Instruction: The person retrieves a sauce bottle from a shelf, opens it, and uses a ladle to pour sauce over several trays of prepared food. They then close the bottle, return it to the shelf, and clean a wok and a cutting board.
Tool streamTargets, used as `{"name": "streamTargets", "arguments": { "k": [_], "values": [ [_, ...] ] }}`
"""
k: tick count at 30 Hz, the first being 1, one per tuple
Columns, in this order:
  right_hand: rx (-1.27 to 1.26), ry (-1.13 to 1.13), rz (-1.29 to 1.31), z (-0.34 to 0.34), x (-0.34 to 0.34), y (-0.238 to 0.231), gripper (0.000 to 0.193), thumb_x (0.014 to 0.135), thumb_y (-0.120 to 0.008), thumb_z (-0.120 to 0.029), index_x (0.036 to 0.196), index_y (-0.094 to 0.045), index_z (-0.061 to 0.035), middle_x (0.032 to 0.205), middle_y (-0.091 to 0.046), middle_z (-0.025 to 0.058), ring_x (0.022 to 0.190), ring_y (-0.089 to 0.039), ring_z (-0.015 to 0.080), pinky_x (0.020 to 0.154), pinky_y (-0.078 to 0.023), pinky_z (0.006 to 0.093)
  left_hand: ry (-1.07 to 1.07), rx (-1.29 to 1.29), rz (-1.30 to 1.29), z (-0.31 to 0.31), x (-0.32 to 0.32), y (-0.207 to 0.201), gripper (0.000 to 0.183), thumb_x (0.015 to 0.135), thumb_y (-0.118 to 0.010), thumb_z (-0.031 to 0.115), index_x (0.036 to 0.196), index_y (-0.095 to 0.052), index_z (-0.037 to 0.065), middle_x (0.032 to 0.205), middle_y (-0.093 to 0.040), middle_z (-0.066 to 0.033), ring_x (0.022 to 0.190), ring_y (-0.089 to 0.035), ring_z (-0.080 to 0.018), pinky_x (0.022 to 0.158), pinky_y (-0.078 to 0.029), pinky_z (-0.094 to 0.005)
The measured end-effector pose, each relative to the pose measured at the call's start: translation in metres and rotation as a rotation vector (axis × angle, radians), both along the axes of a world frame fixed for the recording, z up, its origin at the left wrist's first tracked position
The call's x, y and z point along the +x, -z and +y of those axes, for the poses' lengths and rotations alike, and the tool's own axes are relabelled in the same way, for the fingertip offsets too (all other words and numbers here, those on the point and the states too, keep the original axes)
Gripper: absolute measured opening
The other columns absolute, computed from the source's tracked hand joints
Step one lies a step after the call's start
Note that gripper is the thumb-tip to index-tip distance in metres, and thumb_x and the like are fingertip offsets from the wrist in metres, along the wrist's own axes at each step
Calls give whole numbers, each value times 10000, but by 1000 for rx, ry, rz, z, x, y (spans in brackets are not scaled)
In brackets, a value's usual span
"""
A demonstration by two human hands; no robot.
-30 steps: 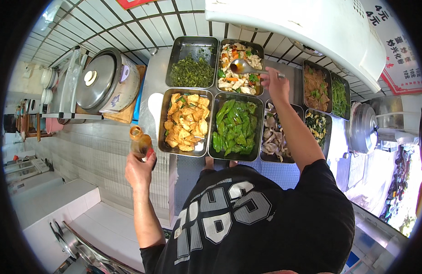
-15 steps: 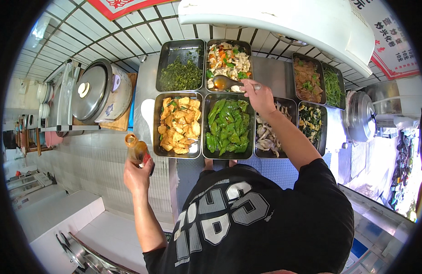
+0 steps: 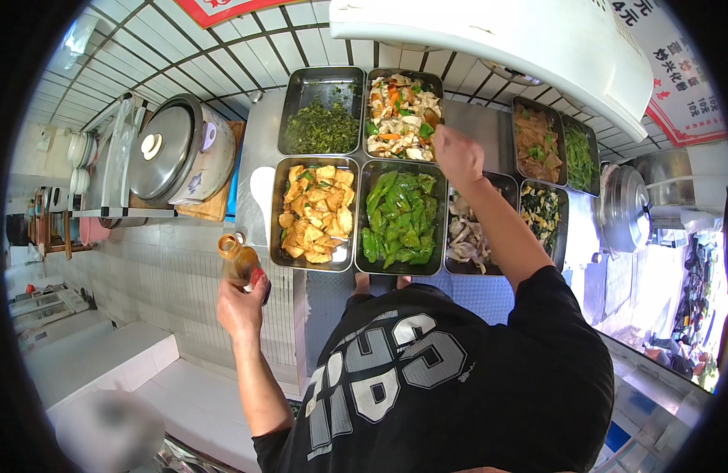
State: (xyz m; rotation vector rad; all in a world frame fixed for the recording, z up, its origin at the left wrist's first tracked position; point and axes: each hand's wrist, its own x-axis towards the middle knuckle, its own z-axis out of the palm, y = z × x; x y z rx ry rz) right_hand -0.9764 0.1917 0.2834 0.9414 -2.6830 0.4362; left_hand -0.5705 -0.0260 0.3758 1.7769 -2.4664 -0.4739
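Observation:
My left hand [image 3: 239, 309] is wrapped round a glass bottle of brown sauce [image 3: 239, 266], held upright and uncapped left of the trays. My right hand [image 3: 458, 155] is closed at the right edge of a metal tray [image 3: 371, 150] of mixed pale slices, carrots and green pieces. It grips a spoon, mostly hidden by the hand; the brownish bowl of the spoon [image 3: 432, 117] shows over the food. Nearer me are trays of fried tofu pieces [image 3: 317, 213] and green peppers [image 3: 399, 221]. Chopped greens [image 3: 325, 126] fill part of the far left tray.
On the right stand trays of pale mushroom-like pieces [image 3: 468, 232], dark greens with egg [image 3: 540, 213], brown slices [image 3: 537, 146] and green stalks [image 3: 578, 158]. A lidded pot [image 3: 163, 154] is at left, a metal pot [image 3: 624, 205] at right. A white hood [image 3: 498, 35] overhangs the back.
My right hand has turned and moved slightly right, swinging the spoon bowl from the tray's near left to its right side. The bottle stays in my left hand. A blurred pale round shape has appeared lower left.

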Motion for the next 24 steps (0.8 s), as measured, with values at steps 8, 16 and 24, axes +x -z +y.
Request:
{"name": "streamTargets", "arguments": {
  "k": [8, 16, 24],
  "values": [
    [-158, -242, 4, 23, 4, -19, 169, 958, -600, -230, 939, -733, -128, 825, -706, 121, 678, -671, 307, 592, -535, 397, -27, 2, 35, -1, 7, 1, 457, 696, -873, 380, 919, -641, 54, 905, -706, -115, 850, -681, -327, 749, -525, -430],
    [-115, -648, 62, 31, 29, -47, 131, 920, -617, -122, 1036, -678, -124, 749, -652, 32, 575, -611, 195, 473, -493, 341, 7, 1, -24, -4, -1, 3, 460, 704, -868, 384, 917, -628, 53, 944, -696, -129, 878, -677, -341, 759, -522, -440],
    [-187, -298, 146, 44, -4, -18, 147, 928, -665, -176, 1020, -761, -112, 860, -731, 103, 700, -686, 275, 594, -549, 394, 26, -8, 28, -5, -5, -3, 451, 713, -864, 376, 926, -631, 54, 941, -695, -119, 887, -679, -343, 758, -524, -442]
  ]
}}
